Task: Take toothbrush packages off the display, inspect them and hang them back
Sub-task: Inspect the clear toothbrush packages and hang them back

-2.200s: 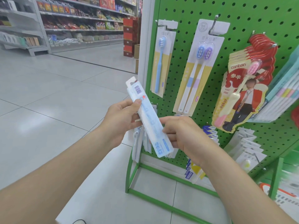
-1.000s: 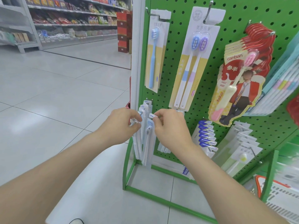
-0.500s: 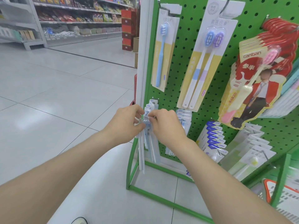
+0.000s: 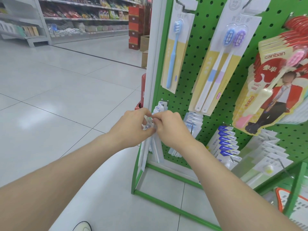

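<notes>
Two hands: the left hand [image 4: 131, 125] and the right hand [image 4: 170, 129] are held close together, with the fingertips almost touching.
Fingers: they are curled on both hands, and the top of a toothbrush package [image 4: 148, 126] is pinched between them.
Package body: it is hung down below the fingers; which white strip there belongs to it cannot be told.
Hook: it is hidden behind the fingers, so it cannot be told if the hole is on it yet.
Good way: the hole should be lined up with the hook tip, the package should be kept straight, and it should be slid back softly before it is let go.
Row of packages [image 4: 158, 108]: it is seen just above and behind the fingers, and it should not be knocked off.
Pegboard [image 4: 183, 94]: it is found behind the fingers, and the row is hung from it.
</notes>
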